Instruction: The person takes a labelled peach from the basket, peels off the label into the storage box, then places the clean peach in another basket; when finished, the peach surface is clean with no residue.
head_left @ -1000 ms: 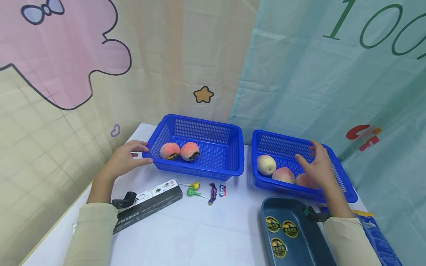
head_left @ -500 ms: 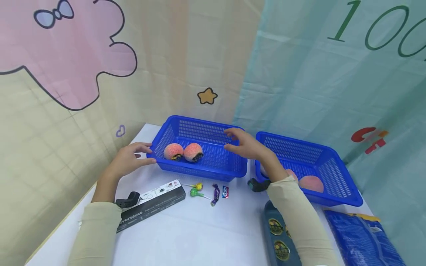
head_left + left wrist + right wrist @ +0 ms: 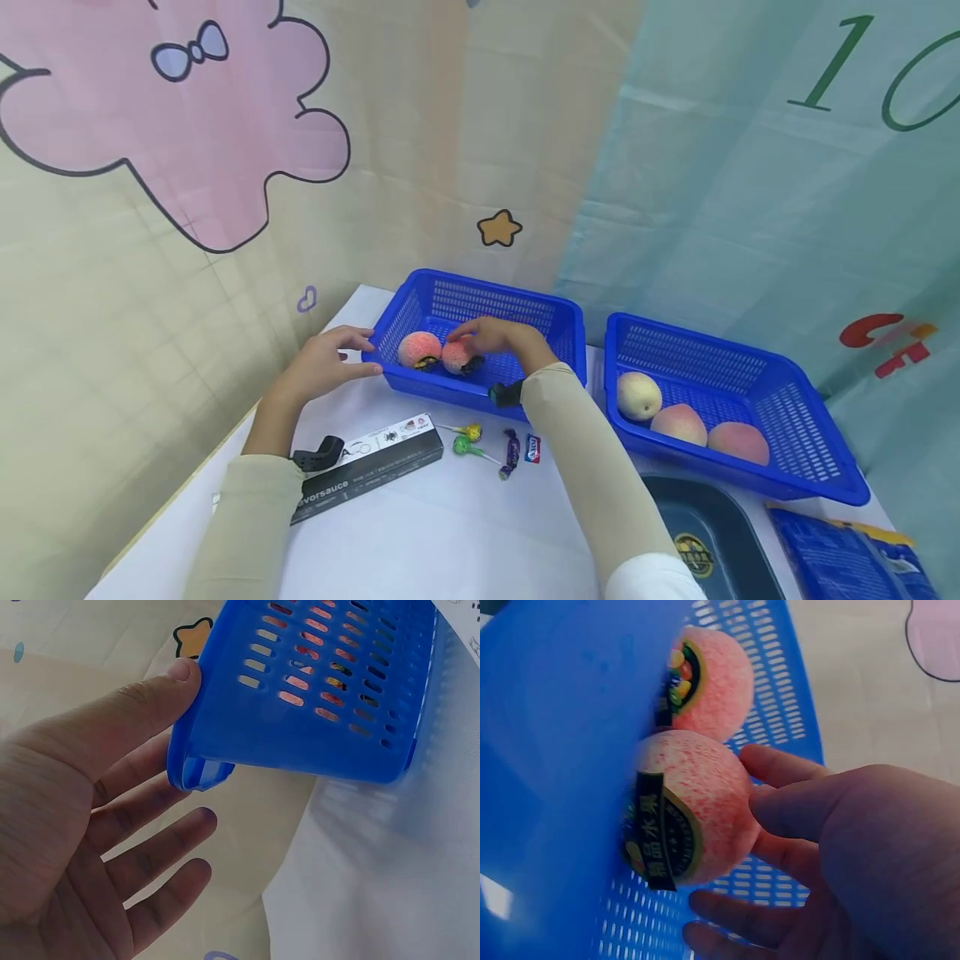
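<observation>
The left hand (image 3: pixel 322 367) grasps the left-end rim of a rectangular blue plastic mesh basket (image 3: pixel 435 387), its grip pinched between thumb and fingers. Inside, near the front wall, the right hand (image 3: pixel 491 337) touches a round, speckled pink-red fruit (image 3: pixel 454 355) with a black-and-gold label; whether that grip has closed I cannot tell. A matching speckled fruit (image 3: pixel 418 347) lies beside it, to the left.
</observation>
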`<state>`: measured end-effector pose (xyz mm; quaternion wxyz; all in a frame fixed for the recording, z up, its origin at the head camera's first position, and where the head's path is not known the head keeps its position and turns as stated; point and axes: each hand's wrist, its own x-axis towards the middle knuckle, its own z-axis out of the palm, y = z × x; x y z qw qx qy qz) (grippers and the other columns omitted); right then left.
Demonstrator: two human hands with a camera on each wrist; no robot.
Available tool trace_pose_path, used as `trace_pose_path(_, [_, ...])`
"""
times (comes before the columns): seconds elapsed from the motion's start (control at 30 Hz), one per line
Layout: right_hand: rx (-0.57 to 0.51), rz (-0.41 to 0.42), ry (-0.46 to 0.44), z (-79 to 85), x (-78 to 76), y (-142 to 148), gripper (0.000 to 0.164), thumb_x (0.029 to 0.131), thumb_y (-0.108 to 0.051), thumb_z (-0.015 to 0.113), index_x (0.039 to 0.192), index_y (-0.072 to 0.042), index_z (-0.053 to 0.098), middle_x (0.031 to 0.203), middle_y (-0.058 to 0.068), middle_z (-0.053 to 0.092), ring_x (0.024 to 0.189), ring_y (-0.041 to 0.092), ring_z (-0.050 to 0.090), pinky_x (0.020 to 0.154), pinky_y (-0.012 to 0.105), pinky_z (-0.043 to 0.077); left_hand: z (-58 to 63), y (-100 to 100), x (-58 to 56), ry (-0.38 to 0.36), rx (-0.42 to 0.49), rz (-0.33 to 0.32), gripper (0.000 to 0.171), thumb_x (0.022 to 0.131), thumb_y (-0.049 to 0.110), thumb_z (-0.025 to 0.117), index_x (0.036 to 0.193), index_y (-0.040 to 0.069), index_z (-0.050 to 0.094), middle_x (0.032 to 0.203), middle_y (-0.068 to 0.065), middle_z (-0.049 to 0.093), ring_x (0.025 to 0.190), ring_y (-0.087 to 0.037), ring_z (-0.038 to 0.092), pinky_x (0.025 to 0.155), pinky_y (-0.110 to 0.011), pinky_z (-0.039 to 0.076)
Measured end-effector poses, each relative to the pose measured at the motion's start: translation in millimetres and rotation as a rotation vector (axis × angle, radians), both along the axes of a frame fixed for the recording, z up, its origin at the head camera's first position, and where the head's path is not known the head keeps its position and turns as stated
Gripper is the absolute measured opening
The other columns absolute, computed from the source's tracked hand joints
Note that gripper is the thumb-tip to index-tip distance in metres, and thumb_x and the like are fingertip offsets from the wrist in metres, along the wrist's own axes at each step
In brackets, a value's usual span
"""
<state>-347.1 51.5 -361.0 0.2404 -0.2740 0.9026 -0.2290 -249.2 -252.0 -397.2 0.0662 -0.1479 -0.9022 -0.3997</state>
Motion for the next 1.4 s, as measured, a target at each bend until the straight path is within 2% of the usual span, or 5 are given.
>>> trace_pose_path(0.33, [-0.01,-0.191,-0.046,-8.5,2.1,3.6,0.048,0.103,-0.023,0.061,0.148,-0.016,0.046,0.137,0.012,0.055,0.119,0.035,0.055,0.101,0.054,0.048,-0.6,0.5,-0.8,0.009,-0.009,0.006,0.037,0.085,0.029,0.085,0.108,0.005,0.071,0.142,-0.015,0.057,0.129,-0.037,0.052,0.099,-0.055,0.049])
trace_pose_path(0.57, [-0.037,-0.127,-0.073,-16.3,1.8,4.3,0.056,0.102,-0.009,0.053,0.155,-0.02,0.041,0.151,0.011,0.044,0.128,0.034,0.047,0.106,0.053,0.043,0.2,1.7,1.3,0.0,-0.008,0.0,0.037,0.085,0.029,0.084,0.109,0.003,0.071,0.142,-0.017,0.057,0.13,-0.038,0.051,0.1,-0.056,0.049])
trace_pose_path(0.8, [-0.116,-0.192,-0.208,-20.3,-3.3,-0.6,0.041,0.101,-0.016,0.057,0.14,-0.022,0.045,0.092,0.007,0.051,0.083,0.025,0.052,0.076,0.04,0.046,0.9,0.2,0.1,0.007,-0.005,-0.001,0.038,0.085,0.029,0.084,0.109,0.003,0.07,0.141,-0.017,0.057,0.129,-0.038,0.052,0.099,-0.055,0.049])
trace_pose_path(1.0, [-0.132,-0.197,-0.194,-19.6,3.2,5.4,0.036,0.102,-0.014,0.059,0.134,-0.021,0.046,0.087,0.006,0.049,0.072,0.022,0.048,0.068,0.037,0.043,-1.6,2.5,-0.5,0.002,-0.009,-0.004,0.039,0.085,0.03,0.084,0.109,0.003,0.07,0.141,-0.016,0.057,0.127,-0.037,0.053,0.099,-0.056,0.048])
trace_pose_path(1.4, [-0.298,-0.139,0.046,48.8,50.3,68.9,0.041,0.1,-0.032,0.062,0.138,-0.029,0.048,0.124,0.01,0.056,0.099,0.031,0.058,0.079,0.045,0.054,-2.9,1.6,-1.8,-0.016,-0.028,0.005,0.042,0.087,0.032,0.082,0.114,0.002,0.068,0.145,-0.016,0.054,0.13,-0.039,0.05,0.101,-0.057,0.046])
